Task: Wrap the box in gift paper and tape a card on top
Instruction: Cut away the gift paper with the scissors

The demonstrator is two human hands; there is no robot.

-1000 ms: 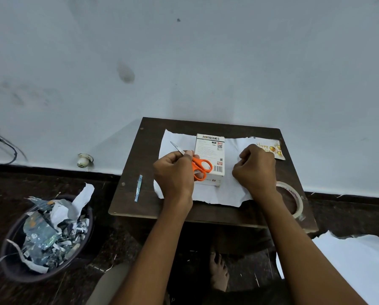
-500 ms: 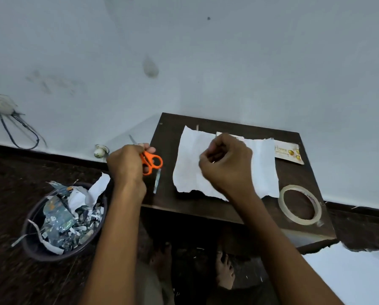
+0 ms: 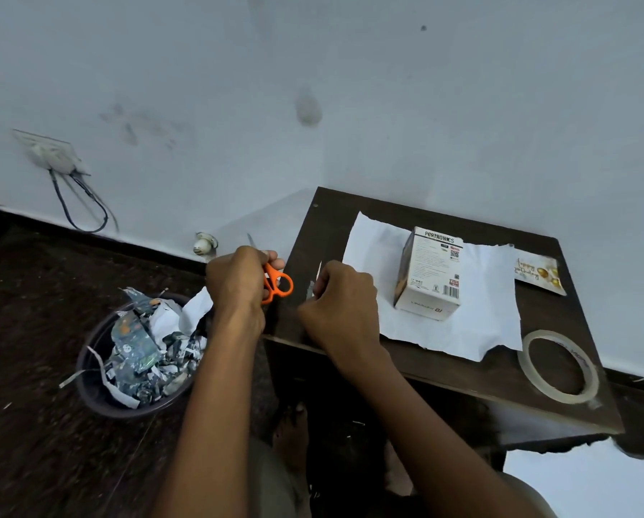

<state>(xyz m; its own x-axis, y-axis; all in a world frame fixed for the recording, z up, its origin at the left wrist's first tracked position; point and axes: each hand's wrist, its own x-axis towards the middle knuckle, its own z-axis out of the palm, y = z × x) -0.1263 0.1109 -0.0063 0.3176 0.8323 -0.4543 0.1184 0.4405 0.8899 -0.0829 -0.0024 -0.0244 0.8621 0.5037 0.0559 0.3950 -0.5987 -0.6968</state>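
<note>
On the dark wooden table [image 3: 548, 375] the box [image 3: 430, 274] stands upright near the middle of a white sheet of gift paper [image 3: 477, 323], unwrapped, its pale printed face showing a brand name along the top, a barcode and a QR code. The sheet has ragged edges and lies flat with its plain side up. The card [image 3: 539, 274], with gold lettering, lies just beyond the paper's right edge, partly cut off by it, and a tape roll [image 3: 558, 368] sits at the table's near right corner. The left hand [image 3: 238, 282] grips orange-handled scissors [image 3: 275, 284], whose blades are mostly hidden behind the knuckles; only the tip shows. The right hand [image 3: 341, 304] is curled, pinching a thin paper strip [image 3: 317, 276] at the table's left edge, well apart from the box. A bin [image 3: 100, 394] of paper scraps stands on the floor, left of the table
</note>
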